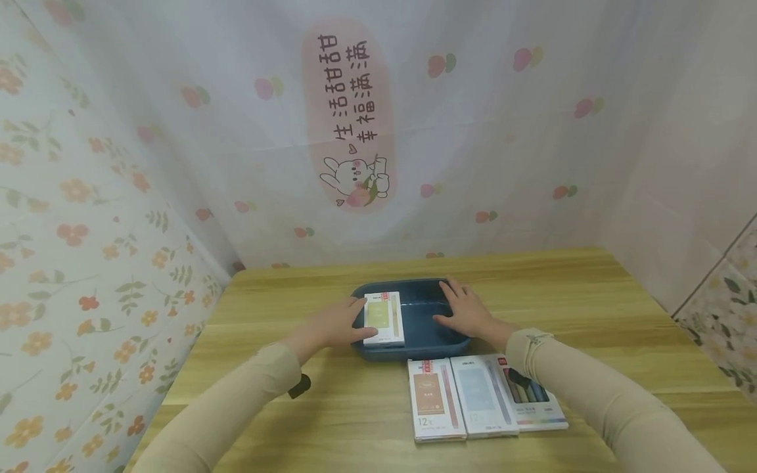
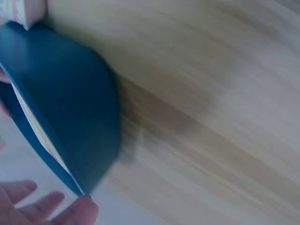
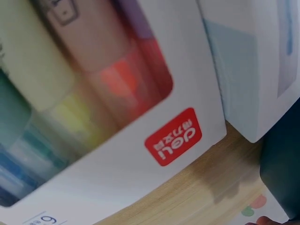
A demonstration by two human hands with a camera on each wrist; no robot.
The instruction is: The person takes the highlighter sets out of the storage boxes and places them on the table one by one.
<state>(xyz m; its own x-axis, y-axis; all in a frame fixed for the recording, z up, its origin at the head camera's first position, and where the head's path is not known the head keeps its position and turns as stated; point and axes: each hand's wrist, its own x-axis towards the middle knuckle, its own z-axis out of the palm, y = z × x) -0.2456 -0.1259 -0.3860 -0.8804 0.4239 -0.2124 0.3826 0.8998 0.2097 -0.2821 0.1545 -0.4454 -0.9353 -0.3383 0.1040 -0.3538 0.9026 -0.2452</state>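
Note:
A dark blue rectangular basin (image 1: pixel 427 335) sits on the wooden table, with a white box with a yellow-green panel (image 1: pixel 383 318) lying in its left end. My left hand (image 1: pixel 337 323) is at the basin's left rim, thumb reaching over the box's edge. In the left wrist view, its fingers (image 2: pixel 47 206) are spread near the basin's corner. At the opposite end my right hand (image 1: pixel 467 312) lies over the rim, fingers apart and nothing visible between them. In front of the basin stand a brown-panelled box (image 1: pixel 434 401), a pale blue-panelled box (image 1: pixel 483 397) and a windowed highlighter pack (image 1: pixel 535 407).
The table (image 1: pixel 266 394) meets a printed white curtain (image 1: pixel 503 131) behind the basin. A flowered cloth (image 1: pixel 89 263) hangs along the left side. The three packages lie side by side, close to the basin's front wall, with the right forearm passing over the highlighter pack.

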